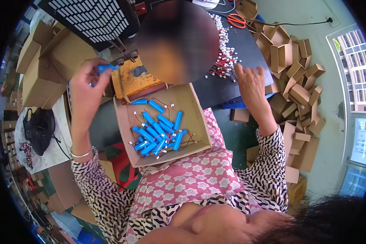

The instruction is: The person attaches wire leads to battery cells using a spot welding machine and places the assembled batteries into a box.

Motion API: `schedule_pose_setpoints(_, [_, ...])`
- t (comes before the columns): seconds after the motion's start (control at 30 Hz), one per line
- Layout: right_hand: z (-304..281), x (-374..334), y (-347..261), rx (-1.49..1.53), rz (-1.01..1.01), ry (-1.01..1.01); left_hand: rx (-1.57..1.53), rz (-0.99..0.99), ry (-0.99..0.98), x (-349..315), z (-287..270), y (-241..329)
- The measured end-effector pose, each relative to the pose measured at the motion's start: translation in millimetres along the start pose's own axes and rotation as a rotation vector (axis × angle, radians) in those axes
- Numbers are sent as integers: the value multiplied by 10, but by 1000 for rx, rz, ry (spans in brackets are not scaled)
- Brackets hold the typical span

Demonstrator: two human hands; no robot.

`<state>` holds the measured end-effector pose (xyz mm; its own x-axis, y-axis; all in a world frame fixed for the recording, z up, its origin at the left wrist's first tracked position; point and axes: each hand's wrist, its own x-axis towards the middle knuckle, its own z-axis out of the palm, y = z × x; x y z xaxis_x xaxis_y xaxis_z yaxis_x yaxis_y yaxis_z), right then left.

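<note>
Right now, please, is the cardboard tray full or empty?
Partly filled: blue cylinders lie in the tray, with bare cardboard showing around them.

We count one left hand (87, 79), one right hand (251, 85), one bracelet (81, 155), one tray (187, 103) and one scissors (236, 21). We see over a dozen overlapping blue cells (177, 120) in the tray, at least one held cell (108, 67), and dozens of connectors (225, 61) and cartons (281, 57).

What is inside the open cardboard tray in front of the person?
The tray holds a loose pile of wired blue cylinders with small white connectors. Upper ones partly cover lower ones and the bottom; whatever lies beneath cannot be seen.
</note>
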<state>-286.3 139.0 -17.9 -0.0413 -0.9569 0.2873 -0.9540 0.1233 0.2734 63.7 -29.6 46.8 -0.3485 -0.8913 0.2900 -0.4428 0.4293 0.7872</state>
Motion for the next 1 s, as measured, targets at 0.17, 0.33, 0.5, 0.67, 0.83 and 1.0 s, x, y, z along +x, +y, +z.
schedule_pose_setpoints(0.17, [-59,168,0,90,16,-115,-77,-43,-184,-85,412,81])
schedule_pose_setpoints(0.33, [-280,321,-213,-139,146,-71,-99,119,17,-179,674,29])
schedule_pose_setpoints(0.5, [-360,583,-381,-20,152,11,-112,2,37,-189,739,-26])
schedule_pose_setpoints(0.67, [-116,660,-462,179,78,-128,-171,176,173,-191,677,31])
schedule_pose_setpoints(0.83, [-519,674,-534,532,56,60,-124,-6,5,-207,543,63])
schedule_pose_setpoints(1.0, [-757,812,-832,1302,-55,-25,-57,129,-55,-129,672,75])
